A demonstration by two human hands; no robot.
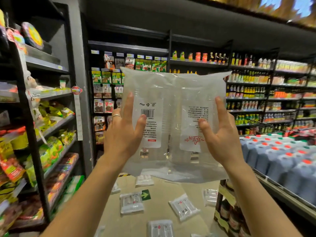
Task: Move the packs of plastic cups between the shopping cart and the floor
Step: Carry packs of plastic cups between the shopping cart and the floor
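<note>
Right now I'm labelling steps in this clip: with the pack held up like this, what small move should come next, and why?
Probably lower the pack of cups toward the floor. Left hand and right hand press it from either side at chest height, several packs on the floor already lie below, and the cart is barely in view, so setting it down seems nearest.

Dark shelving fills left of frame, stocked with green and yellow snack bags. Centre background: hanging sauce packets. Upper right: rows of bottles across several shelves. Lower right: blue jugs with red and green caps, packed close. Bottom centre: green arrow sticker on the tan floor.
</note>
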